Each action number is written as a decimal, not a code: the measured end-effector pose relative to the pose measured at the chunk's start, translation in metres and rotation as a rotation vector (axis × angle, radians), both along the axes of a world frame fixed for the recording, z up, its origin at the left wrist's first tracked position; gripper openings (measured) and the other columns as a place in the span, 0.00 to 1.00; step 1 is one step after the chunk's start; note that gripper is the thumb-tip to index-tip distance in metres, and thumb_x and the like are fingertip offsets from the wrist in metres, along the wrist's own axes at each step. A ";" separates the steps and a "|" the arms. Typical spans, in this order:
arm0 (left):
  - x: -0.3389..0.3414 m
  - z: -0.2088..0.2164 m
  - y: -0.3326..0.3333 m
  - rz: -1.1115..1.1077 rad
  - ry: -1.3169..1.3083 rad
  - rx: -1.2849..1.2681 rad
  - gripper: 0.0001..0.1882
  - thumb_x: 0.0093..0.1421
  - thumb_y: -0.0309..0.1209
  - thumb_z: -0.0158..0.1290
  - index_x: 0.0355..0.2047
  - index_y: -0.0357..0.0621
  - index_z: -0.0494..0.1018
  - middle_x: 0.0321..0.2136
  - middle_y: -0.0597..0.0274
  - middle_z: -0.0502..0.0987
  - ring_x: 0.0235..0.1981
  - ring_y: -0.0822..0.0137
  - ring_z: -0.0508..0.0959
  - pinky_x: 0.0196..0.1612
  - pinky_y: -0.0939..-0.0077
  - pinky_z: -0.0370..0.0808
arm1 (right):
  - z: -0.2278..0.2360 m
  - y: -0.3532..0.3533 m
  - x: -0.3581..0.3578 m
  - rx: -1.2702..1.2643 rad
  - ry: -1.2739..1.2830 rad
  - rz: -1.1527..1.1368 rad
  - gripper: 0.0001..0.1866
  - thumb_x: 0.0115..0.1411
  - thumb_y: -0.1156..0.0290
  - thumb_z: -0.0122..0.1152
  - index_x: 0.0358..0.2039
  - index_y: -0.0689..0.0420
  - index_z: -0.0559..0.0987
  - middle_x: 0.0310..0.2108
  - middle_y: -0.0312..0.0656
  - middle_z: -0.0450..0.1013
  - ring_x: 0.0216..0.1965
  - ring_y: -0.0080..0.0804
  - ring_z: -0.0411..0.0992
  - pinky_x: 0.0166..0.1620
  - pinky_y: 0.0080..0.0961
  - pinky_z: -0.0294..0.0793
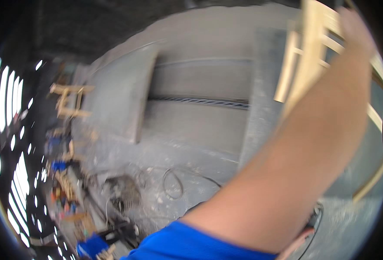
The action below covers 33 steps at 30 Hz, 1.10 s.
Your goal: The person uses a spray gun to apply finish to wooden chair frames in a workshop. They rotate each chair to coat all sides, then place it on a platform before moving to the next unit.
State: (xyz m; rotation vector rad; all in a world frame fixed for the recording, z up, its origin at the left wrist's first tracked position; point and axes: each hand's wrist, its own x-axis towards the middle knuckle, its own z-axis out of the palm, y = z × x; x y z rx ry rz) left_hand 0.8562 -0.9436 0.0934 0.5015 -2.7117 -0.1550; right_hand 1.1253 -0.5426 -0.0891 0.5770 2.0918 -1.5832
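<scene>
My left arm, in a blue sleeve, stretches across the picture to the upper right. My left hand (357,32) is at the upper end of a pale wooden frame (310,52) with slats, which looks like part of a chair. Motion blur smears its fingers, so I cannot make out whether they grip the wood. Low on the right, beneath that forearm, a small strip of skin shows, apparently my right hand (296,246). Its fingers are hidden. Close to it is a dark object with a thin black cable (316,234), mostly covered by my arm.
A large grey panel (117,93) leans at the left of a grey wall (204,82). On the dusty floor lie a looped cable (174,186) and a dark round machine (123,193). A cluttered bench (76,208) and wooden chair frames (74,102) line the left.
</scene>
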 end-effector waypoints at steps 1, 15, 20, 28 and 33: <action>0.001 0.005 0.005 -0.005 0.009 -0.049 0.19 0.65 0.38 0.44 0.40 0.46 0.84 0.41 0.53 0.84 0.46 0.55 0.84 0.46 0.57 0.78 | -0.004 -0.004 0.004 -0.038 0.075 -0.025 0.42 0.66 0.28 0.32 0.36 0.59 0.75 0.26 0.38 0.75 0.19 0.20 0.65 0.20 0.19 0.60; 0.032 -0.010 0.011 0.198 0.136 -0.070 0.37 0.60 0.57 0.34 0.54 0.44 0.77 0.55 0.43 0.77 0.58 0.47 0.75 0.61 0.60 0.67 | -0.026 -0.106 0.001 -0.732 0.553 0.089 0.35 0.68 0.43 0.55 0.57 0.65 0.72 0.31 0.40 0.78 0.24 0.19 0.70 0.29 0.19 0.70; 0.031 -0.016 -0.010 0.225 0.089 -0.064 0.36 0.61 0.55 0.35 0.51 0.40 0.79 0.51 0.43 0.78 0.54 0.49 0.77 0.58 0.59 0.68 | -0.031 -0.109 -0.009 -0.646 0.476 0.118 0.30 0.67 0.48 0.59 0.56 0.63 0.74 0.31 0.37 0.78 0.31 0.22 0.74 0.36 0.23 0.74; 0.035 -0.016 -0.007 0.185 0.117 -0.067 0.36 0.61 0.54 0.33 0.49 0.38 0.79 0.49 0.42 0.79 0.52 0.48 0.78 0.57 0.59 0.69 | -0.059 -0.078 0.034 -0.514 0.174 0.063 0.25 0.69 0.55 0.59 0.55 0.64 0.75 0.30 0.39 0.77 0.32 0.24 0.74 0.39 0.25 0.75; 0.032 -0.004 0.010 0.226 0.134 -0.076 0.37 0.63 0.54 0.30 0.49 0.38 0.79 0.50 0.39 0.78 0.54 0.41 0.76 0.59 0.55 0.69 | -0.028 -0.046 0.057 -0.425 0.124 0.102 0.20 0.66 0.68 0.56 0.55 0.65 0.75 0.30 0.40 0.77 0.33 0.26 0.75 0.41 0.28 0.76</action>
